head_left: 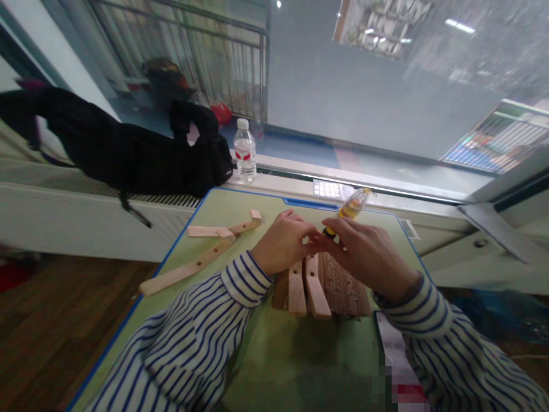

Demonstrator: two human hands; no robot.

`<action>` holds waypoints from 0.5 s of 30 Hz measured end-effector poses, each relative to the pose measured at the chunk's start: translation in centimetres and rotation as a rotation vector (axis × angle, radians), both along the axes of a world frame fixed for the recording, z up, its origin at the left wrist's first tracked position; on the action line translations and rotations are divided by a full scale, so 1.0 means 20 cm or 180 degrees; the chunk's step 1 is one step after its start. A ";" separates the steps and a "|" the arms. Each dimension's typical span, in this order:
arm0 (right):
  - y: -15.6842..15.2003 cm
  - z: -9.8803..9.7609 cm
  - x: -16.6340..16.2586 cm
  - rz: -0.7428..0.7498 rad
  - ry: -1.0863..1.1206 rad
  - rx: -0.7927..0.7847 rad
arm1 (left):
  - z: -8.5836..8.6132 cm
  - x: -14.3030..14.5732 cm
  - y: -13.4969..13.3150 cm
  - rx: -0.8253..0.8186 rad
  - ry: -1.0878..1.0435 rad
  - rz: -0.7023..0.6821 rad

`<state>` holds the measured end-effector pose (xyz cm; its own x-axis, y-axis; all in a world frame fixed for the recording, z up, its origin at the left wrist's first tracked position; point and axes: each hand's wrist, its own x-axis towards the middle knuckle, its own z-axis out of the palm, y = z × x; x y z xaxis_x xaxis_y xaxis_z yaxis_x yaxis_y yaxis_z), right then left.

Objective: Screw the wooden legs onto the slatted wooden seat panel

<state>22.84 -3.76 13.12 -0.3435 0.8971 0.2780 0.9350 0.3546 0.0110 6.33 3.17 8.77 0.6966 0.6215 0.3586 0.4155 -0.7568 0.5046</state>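
Observation:
My right hand [371, 254] is closed around what looks like a screwdriver [354, 204] with a clear and yellow handle and a black collar; its tip is hidden. Fingers pinched, my left hand [286, 243] meets the right hand's fingertips; what it grips is hidden. Below the hands, two pale wooden strips with holes, the left strip [297, 294] and the right strip [317, 292], lie side by side on a brown ribbed block [349, 289]. Small shiny bits, too small to name, dot the block's surface.
Two curved wooden pieces, a near one [189, 267] and a far one [244, 227], lie left on the green table [257, 366]. A water bottle [245, 157] and a black bag [141, 154] rest by the window. A flat device [392, 337] lies beside my right sleeve.

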 end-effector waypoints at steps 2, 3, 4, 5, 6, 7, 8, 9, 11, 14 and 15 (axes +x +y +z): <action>-0.01 0.03 0.01 0.0189 0.0090 -0.0115 | 0.00 0.00 0.00 -0.0034 -0.0045 -0.0007; -0.01 0.04 0.01 0.0263 0.0124 -0.0134 | 0.01 0.00 0.00 -0.0053 -0.0080 -0.0018; -0.02 0.05 0.02 0.0338 0.0146 -0.0146 | 0.01 0.00 -0.01 -0.0070 -0.0110 -0.0031; -0.02 0.06 0.02 0.0399 0.0157 -0.0152 | 0.01 0.00 -0.01 -0.0084 -0.0126 -0.0046; -0.02 0.06 0.02 0.0450 0.0167 -0.0161 | 0.00 0.00 -0.01 -0.0093 -0.0123 -0.0060; -0.01 0.06 0.02 0.0490 0.0185 -0.0166 | 0.00 0.00 0.00 -0.0097 -0.0110 -0.0064; -0.01 0.06 0.02 0.0506 0.0210 -0.0153 | 0.00 0.00 0.00 -0.0098 -0.0096 -0.0058; -0.01 0.05 0.02 0.0498 0.0231 -0.0125 | 0.00 0.00 0.00 -0.0101 -0.0083 -0.0051; 0.00 0.04 0.02 0.0414 0.0245 -0.0008 | -0.01 -0.01 0.01 -0.0115 -0.0050 -0.0055; 0.01 0.01 0.02 0.0297 0.0177 0.0158 | -0.02 -0.01 0.02 -0.0130 -0.0014 -0.0143; 0.01 0.01 0.02 0.0265 0.0147 0.0198 | -0.02 -0.02 0.03 -0.0127 -0.0011 -0.0189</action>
<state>23.16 -3.54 13.23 -0.4017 0.8465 0.3493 0.9023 0.4311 -0.0069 5.99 3.71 8.39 0.7314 0.5931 0.3367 0.3688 -0.7592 0.5362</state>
